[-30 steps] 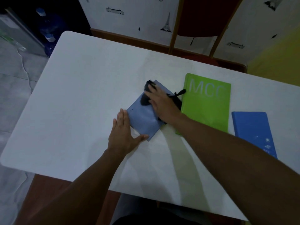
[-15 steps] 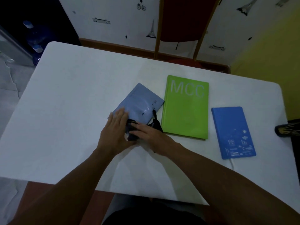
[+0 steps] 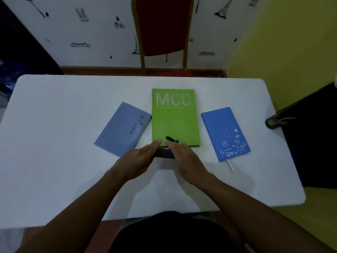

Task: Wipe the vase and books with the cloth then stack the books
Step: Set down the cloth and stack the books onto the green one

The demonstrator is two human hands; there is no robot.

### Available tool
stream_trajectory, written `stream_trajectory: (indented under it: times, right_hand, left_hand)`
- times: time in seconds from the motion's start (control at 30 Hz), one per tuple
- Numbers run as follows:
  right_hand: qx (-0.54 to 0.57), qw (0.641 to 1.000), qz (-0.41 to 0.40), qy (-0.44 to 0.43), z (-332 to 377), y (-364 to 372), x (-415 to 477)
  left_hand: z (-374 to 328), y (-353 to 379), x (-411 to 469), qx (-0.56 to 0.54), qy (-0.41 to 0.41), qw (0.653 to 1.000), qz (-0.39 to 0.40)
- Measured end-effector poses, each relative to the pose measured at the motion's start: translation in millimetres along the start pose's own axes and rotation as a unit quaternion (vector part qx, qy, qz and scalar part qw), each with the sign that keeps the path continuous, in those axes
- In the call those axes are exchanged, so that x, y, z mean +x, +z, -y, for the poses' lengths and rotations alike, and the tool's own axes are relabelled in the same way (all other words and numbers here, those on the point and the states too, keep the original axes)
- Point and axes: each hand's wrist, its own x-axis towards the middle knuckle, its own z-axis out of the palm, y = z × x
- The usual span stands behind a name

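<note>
Three books lie in a row on the white table [image 3: 54, 161]: a pale blue book [image 3: 122, 128] tilted at the left, a green book [image 3: 175, 117] marked MCC in the middle, and a bright blue notebook [image 3: 225, 133] at the right. A dark cloth [image 3: 164, 153] sits at the near edge of the green book, a small dark loop of it lying on the cover. My left hand [image 3: 138, 159] and my right hand [image 3: 184, 157] press against the cloth from either side, fingers straight. A dark vase [image 3: 273, 122] shows partly at the table's right edge.
A red chair with a gold frame [image 3: 162, 33] stands behind the far edge of the table. A dark piece of furniture [image 3: 313, 143] stands against the table's right side, by the yellow wall.
Both hands and the cloth have left the pale blue book and moved right to the near edge of the green book. The camera view has swung to centre on the table.
</note>
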Motion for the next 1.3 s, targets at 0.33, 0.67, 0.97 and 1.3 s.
stream_trajectory:
  times: [0.33, 0.67, 0.97, 1.3]
  right_hand:
    - [-0.09, 0.97, 0.211, -0.078, -44.6, 37.2, -95.9]
    - [0.025, 0.999, -0.008, 0.038, -57.0, 20.1, -60.8]
    - [0.08, 0.952, -0.079, 0.286, -187.4, -31.0, -63.7]
    - [0.119, 0.947, -0.106, 0.278, -213.7, -34.0, -65.3]
  left_hand:
    - [-45.0, 64.5, -52.1, -0.017, -0.02, 0.991, 0.133]
    - [-49.9, 61.4, -0.5, -0.019, -0.069, 0.997, 0.01]
    - [-137.2, 92.9, 133.7, -0.138, -0.11, 0.982, 0.062]
    - [-189.3, 119.2, 191.9, -0.199, -0.218, 0.955, 0.029]
